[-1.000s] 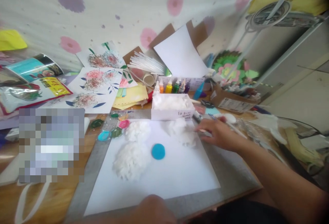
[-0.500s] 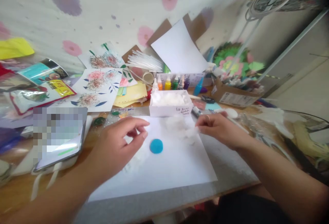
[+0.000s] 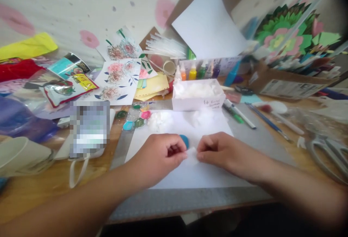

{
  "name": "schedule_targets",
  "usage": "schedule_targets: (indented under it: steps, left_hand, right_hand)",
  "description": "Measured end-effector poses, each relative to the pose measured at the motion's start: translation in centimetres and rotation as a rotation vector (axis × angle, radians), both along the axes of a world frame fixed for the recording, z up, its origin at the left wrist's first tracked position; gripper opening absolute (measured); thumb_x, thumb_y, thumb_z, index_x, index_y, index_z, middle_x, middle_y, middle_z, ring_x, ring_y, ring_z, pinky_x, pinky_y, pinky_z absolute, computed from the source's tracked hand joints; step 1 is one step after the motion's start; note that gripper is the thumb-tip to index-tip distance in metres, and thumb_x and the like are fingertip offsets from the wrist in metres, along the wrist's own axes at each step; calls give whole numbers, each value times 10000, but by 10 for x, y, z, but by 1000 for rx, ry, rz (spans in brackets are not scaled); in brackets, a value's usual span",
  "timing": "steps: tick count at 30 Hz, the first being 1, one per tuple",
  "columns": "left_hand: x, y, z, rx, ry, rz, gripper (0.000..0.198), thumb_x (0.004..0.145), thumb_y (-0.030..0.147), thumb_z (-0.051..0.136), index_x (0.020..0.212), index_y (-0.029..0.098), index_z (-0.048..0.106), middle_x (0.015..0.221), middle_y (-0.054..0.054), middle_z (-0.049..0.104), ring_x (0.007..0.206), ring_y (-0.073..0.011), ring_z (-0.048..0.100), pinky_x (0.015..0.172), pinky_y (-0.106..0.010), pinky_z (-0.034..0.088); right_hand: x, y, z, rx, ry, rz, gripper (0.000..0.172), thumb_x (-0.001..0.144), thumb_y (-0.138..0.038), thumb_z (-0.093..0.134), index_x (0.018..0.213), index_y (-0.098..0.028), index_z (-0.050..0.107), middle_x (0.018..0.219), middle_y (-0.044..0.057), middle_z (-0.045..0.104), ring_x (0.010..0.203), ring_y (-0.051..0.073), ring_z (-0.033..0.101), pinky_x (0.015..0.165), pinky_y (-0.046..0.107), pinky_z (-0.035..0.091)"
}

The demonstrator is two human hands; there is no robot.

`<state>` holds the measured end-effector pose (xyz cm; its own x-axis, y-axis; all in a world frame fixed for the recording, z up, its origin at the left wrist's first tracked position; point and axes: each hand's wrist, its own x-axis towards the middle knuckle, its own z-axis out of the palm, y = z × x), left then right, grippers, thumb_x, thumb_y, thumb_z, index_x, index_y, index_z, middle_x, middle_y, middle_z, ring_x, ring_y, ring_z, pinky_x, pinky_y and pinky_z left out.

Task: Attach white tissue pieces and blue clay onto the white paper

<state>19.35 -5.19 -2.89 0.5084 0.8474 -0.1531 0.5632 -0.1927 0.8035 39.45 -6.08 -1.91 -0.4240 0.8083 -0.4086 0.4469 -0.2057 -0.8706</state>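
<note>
L hand (image 3: 160, 157): thumb + index tips brought together in a pinch, on L edge of a wispy white cotton tuft (image 3: 192, 156); other fingers curled in, small dark gap showing inside the bend. R hand (image 3: 225, 153): same pinch, thumb vs. index, on R edge of tuft; rest of fingers folded toward palm. Tips of the 2 hands close together, not touching; tuft spans the gap. Some blur there, so exact contact of L tips hard to read.

Tuft loc.: over white paper sheet (image 3: 174, 180), which lies on grey mat (image 3: 165, 202). Blue disc (image 3: 185, 141) on sheet just beyond L fingertips, partly covered by L hand. Fluffy cotton mound (image 3: 160, 121) at back L of sheet; looser cotton pile (image 3: 203, 118) at back R, neither hand on it.

Behind sheet: white box (image 3: 194, 103) w/ more cotton in it, then row of small paint bottles (image 3: 193, 72). Paint blobs (image 3: 139, 122) L of mound. Paintbrush (image 3: 268, 121) + scissors (image 3: 326, 153) to R, well apart from hands.
</note>
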Motion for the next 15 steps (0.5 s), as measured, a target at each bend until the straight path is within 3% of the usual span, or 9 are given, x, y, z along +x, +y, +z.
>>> schedule_targets:
  steps: [6, 10, 15]
  left_hand:
    - [-2, -2, 8, 259, 302, -163, 112, 769, 138, 533, 724, 205, 610, 650, 58, 571, 603, -92, 493, 571, -216, 334]
    - [-3, 1, 6, 349, 505, -182, 148, 809, 186, 514, 739, 226, 638, 696, 30, 576, 668, -133, 518, 589, -248, 327]
    - [-3, 6, 0, 464, 567, -195, 190, 878, 273, 489, 812, 260, 666, 758, 12, 594, 758, -170, 535, 636, -280, 347]
  right_hand:
    - [1, 2, -5, 256, -111, 130, 230, 855, -296, 493, 668, -183, 563, 605, -20, 508, 558, 114, 465, 490, 224, 357]
    - [9, 5, -5, 475, -73, 32, 333, 921, -366, 408, 782, -211, 668, 707, 14, 602, 640, 142, 559, 574, 252, 447]
    - [12, 2, -10, 601, 40, -119, 243, 919, -278, 470, 789, -225, 669, 670, -16, 628, 620, 114, 596, 539, 203, 471]
